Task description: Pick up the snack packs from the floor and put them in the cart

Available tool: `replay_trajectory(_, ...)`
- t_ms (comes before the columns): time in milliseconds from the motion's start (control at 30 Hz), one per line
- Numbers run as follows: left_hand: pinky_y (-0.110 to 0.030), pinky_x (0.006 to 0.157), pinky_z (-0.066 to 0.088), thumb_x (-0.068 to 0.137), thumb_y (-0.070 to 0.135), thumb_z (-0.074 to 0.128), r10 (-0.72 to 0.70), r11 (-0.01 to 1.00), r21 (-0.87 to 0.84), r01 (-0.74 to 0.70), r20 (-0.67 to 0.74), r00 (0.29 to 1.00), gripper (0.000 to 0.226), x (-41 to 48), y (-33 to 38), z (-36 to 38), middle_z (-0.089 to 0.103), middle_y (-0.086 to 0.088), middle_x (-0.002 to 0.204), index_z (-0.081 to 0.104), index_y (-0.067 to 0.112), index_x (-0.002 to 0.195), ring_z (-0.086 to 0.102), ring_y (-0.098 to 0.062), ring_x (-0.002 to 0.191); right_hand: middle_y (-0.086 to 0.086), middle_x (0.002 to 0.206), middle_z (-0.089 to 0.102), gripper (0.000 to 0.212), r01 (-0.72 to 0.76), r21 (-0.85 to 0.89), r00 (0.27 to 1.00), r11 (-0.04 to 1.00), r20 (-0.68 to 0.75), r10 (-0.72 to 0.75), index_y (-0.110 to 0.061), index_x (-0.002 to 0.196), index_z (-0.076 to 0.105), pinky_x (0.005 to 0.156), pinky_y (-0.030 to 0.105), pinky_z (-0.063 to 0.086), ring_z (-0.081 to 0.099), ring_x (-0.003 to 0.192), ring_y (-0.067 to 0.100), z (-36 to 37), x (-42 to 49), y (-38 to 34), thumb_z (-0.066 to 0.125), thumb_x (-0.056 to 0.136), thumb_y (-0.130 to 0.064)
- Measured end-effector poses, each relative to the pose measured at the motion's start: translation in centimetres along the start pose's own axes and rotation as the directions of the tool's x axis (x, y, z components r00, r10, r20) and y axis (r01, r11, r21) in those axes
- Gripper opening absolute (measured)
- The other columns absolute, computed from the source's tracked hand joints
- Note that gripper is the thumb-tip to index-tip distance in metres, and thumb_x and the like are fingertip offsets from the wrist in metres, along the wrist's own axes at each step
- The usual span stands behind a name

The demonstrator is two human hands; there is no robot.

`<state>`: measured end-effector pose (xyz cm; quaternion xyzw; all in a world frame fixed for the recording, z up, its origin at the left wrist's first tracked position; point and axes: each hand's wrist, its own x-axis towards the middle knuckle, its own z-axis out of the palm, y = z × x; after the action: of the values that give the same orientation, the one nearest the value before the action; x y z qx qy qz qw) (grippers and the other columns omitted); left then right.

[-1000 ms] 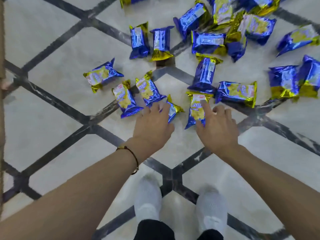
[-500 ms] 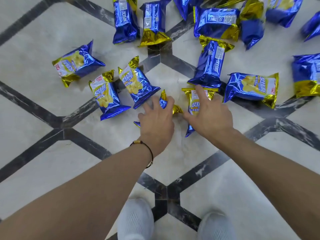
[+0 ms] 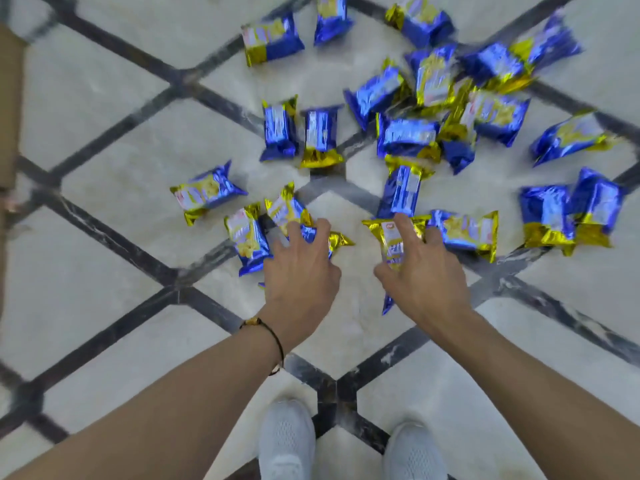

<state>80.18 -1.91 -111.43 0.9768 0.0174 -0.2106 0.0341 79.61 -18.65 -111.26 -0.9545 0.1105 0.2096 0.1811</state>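
Several blue-and-gold snack packs lie scattered on the pale marble floor [image 3: 114, 188]. My left hand [image 3: 299, 271] grips one pack [image 3: 337, 240], whose gold end sticks out past my fingers. My right hand [image 3: 420, 275] holds another pack [image 3: 389, 237], thumb on one side and index finger stretched over its top; its blue tail shows below my palm. More packs lie just left of my left hand [image 3: 247, 237], and a dense pile [image 3: 433, 109] sits farther back. No cart is in view.
Dark inlaid lines cross the floor in a diamond pattern. My white shoes [image 3: 287, 441] stand at the bottom centre. A brown edge [image 3: 8, 109] runs along the far left. Packs at the right [image 3: 568, 216] overlap each other.
Both hands have closed around the packs they were reaching over, and the two packs have shifted slightly apart. The view has pulled back, showing more of the pile.
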Motion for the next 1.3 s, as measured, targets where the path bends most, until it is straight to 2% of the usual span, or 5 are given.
replay_trajectory(300,-0.045,0.075,0.051,0.091,0.041,0.051,0.087,0.991,-0.076,-0.107,-0.233,0.969,0.063,-2.9,4.3,-31.8,0.039,-0.014,0.131,0.026,0.032,0.148,0.05,-0.038,0.096,0.009,0.124,0.046,0.067,0.071,0.034,0.953,0.997,-0.298,-0.058,-0.036,0.144,0.029,0.066,0.038,0.038,0.059,0.094,0.038,-31.0,-5.4,-8.7,0.058,0.086,-0.046)
replay_trajectory(533,-0.042,0.072,0.047,0.09,0.042,0.053,0.051,0.965,-0.206,-0.163,-0.461,0.886,0.062,-9.7,10.2,-60.9,0.037,-0.009,0.126,0.026,0.033,0.145,0.047,-0.033,0.1,0.007,0.114,0.046,0.062,0.165,-0.017,0.832,0.986,-0.534,-0.148,-0.036,0.143,0.029,0.071,0.041,0.046,0.058,0.089,0.037,-59.5,-12.9,-16.1,0.052,0.088,-0.051)
replay_trajectory(767,-0.038,0.071,0.041,0.087,0.038,0.056,0.1,0.897,-0.285,-0.337,-0.613,0.784,0.061,-21.2,16.9,-83.4,0.036,-0.009,0.124,0.029,0.033,0.141,0.046,-0.033,0.101,0.009,0.108,0.048,0.063,0.115,-0.063,0.668,0.991,-0.733,-0.124,-0.035,0.141,0.033,0.068,0.041,0.045,0.059,0.088,0.04,-82.8,-25.2,-19.1,0.055,0.085,-0.055)
replay_trajectory(933,-0.039,0.074,0.044,0.09,0.039,0.056,0.138,0.872,-0.221,-0.437,-0.746,0.651,0.061,-30.3,19.8,-94.0,0.035,-0.011,0.134,0.029,0.032,0.144,0.045,-0.031,0.11,0.009,0.112,0.045,0.063,0.096,-0.091,0.593,0.991,-0.795,-0.131,-0.035,0.142,0.029,0.071,0.042,0.046,0.057,0.086,0.04,-93.1,-35.5,-20.1,0.051,0.086,-0.054)
replay_trajectory(1300,-0.041,0.084,0.05,0.09,0.04,0.061,0.226,0.779,-0.164,-0.605,-0.828,0.514,0.059,-43.4,24.3,-103.9,0.035,-0.01,0.13,0.032,0.032,0.14,0.05,-0.031,0.108,0.01,0.111,0.045,0.061,0.006,-0.023,0.448,1.0,-0.893,-0.023,-0.031,0.14,0.032,0.063,0.037,0.038,0.055,0.087,0.037,-102.7,-50.8,-17.4,0.051,0.088,-0.054)
